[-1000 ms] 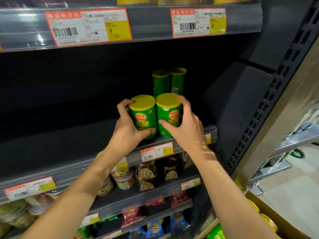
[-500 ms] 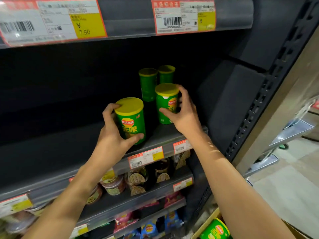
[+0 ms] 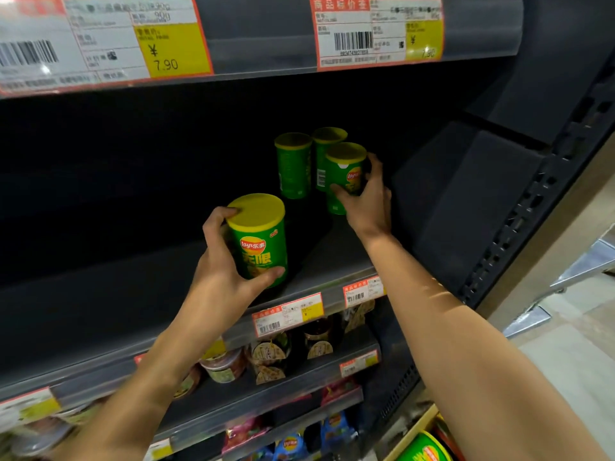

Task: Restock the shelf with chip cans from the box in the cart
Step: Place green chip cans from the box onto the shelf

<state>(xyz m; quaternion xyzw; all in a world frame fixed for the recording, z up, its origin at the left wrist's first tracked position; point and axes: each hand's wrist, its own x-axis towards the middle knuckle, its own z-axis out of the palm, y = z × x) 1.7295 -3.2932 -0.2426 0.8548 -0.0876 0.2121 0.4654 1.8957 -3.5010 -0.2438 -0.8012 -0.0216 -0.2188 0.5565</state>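
My left hand [image 3: 221,277] grips a green chip can with a yellow lid [image 3: 258,237], upright near the front edge of the dark shelf [image 3: 336,261]. Deeper in and to the right, my right hand [image 3: 367,201] holds a second green can [image 3: 344,174], also upright, just in front of two more green cans [image 3: 293,166] that stand side by side at the back. At the bottom right, the cardboard box [image 3: 414,434] shows one green can [image 3: 424,449] inside.
The upper shelf's rail [image 3: 259,44] with price tags overhangs the cans. A dark side panel [image 3: 466,201] closes the shelf on the right. Jars and snack bags [image 3: 269,357] fill the lower shelves. The shelf's left part lies in shadow.
My right hand has pushed its can deeper toward the two back cans. My left hand with its can has stayed near the front edge, a little further left of the other.
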